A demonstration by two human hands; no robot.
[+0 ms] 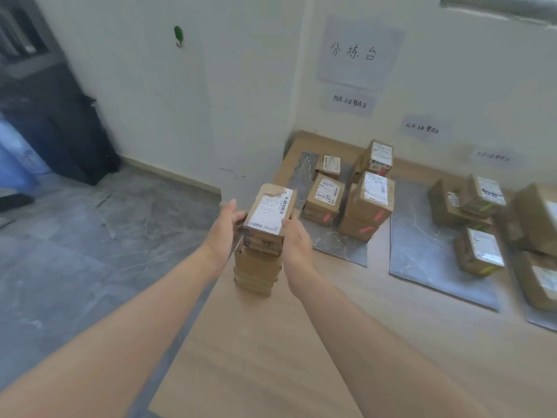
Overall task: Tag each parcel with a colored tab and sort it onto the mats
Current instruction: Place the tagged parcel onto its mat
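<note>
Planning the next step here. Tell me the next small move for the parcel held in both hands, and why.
Probably lift the parcel clear of the stack and tag it: the left hand and right hand grip it, and no colored tab shows on it, while sorted parcels carry a pink tab or a yellow-green tab.

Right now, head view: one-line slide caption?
Left hand and right hand grip top parcel of a stack; tagged parcels sit on mats.

parcel (269, 217) above stack (256, 273) on table (271, 342), mats (428, 254) bearing boxes (369, 203) to right
</note>
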